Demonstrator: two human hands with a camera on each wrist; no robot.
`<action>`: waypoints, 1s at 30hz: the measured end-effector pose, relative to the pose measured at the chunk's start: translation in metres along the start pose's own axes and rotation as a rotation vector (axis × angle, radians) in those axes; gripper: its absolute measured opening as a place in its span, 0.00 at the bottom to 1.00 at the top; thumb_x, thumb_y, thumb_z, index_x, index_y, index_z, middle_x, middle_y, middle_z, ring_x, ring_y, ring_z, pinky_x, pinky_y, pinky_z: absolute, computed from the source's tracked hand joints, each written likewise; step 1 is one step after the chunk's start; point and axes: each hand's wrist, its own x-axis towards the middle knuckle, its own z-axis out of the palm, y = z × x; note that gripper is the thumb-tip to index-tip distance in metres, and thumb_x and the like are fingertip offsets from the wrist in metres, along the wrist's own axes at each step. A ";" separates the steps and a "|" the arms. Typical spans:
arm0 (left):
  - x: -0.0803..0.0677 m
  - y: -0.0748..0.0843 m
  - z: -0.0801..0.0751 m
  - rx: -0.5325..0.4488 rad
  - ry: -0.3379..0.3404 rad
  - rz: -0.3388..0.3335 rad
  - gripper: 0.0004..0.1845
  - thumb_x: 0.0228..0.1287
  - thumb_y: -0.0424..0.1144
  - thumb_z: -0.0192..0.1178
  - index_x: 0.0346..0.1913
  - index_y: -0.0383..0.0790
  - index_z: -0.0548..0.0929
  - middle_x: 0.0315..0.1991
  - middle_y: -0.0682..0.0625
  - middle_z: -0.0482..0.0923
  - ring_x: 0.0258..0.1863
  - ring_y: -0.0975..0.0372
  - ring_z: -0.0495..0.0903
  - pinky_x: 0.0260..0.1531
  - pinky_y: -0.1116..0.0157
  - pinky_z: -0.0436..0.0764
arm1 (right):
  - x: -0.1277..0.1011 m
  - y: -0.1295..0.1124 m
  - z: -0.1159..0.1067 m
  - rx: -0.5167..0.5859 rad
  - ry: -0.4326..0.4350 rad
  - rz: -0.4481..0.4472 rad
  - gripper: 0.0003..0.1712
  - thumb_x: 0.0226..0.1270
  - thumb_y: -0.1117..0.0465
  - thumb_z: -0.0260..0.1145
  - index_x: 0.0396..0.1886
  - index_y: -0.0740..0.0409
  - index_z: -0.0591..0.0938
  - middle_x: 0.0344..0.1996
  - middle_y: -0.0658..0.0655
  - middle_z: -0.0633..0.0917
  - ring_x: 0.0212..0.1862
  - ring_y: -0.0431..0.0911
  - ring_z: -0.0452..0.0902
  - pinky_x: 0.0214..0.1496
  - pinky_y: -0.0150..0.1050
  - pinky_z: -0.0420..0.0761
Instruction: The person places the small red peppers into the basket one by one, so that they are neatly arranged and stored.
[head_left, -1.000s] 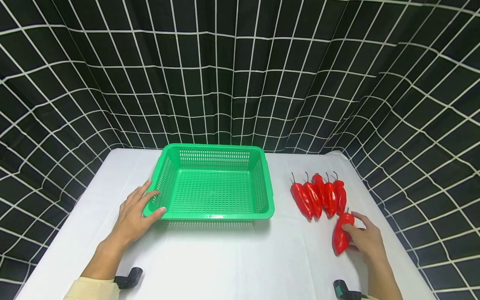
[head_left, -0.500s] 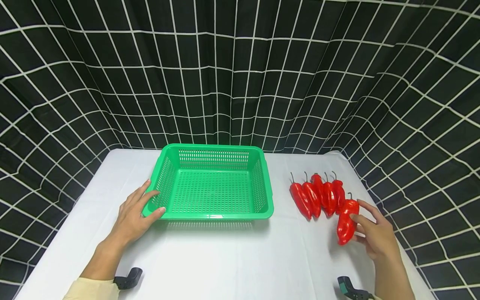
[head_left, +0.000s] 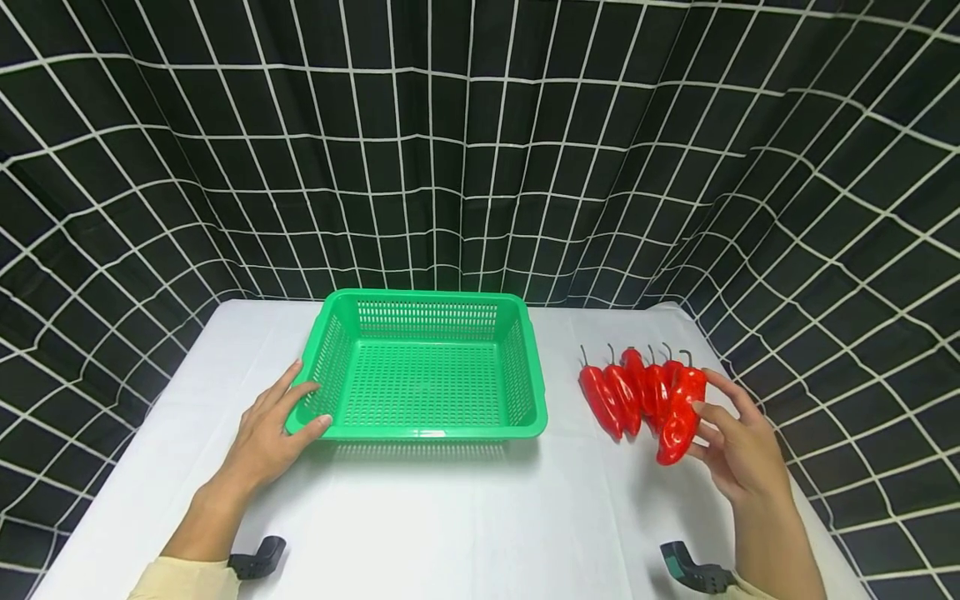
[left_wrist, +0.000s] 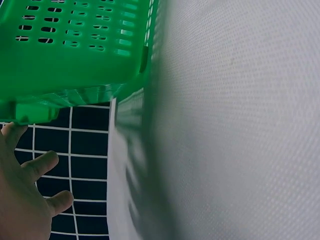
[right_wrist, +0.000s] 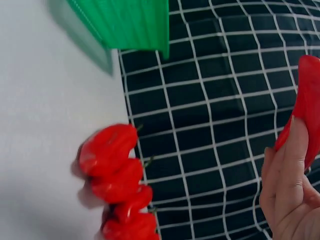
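Observation:
My right hand (head_left: 746,454) holds a long red pepper (head_left: 681,412) off the table, thumb on its near side and fingers behind. The right wrist view shows this pepper (right_wrist: 312,95) raised, its stem end out of frame. Several more red peppers (head_left: 600,402) lie in a row on the cloth just left of it, stems pointing away; the held one partly covers the row's right end. On the left, my left hand (head_left: 264,433) rests on the corner of a green plastic basket (head_left: 420,433), fingers spread over its rim. The basket has nothing in it.
A white cloth (head_left: 465,525) covers the table. Black curtains with a white grid (head_left: 450,167) stand behind it and along both sides. A black wrist camera (head_left: 258,558) juts from the left sleeve, another wrist camera (head_left: 693,571) from the right.
My right hand has lifted the red pepper from the table and carried it away from me, up beside the row. The left hand and the basket stay where they were.

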 end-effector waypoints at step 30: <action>-0.001 0.001 0.000 -0.005 -0.011 -0.016 0.30 0.61 0.54 0.62 0.61 0.40 0.74 0.74 0.43 0.52 0.65 0.36 0.58 0.54 0.33 0.56 | 0.021 -0.007 0.107 -0.056 -0.166 -0.065 0.37 0.65 0.61 0.67 0.71 0.45 0.64 0.63 0.59 0.64 0.58 0.54 0.71 0.47 0.49 0.80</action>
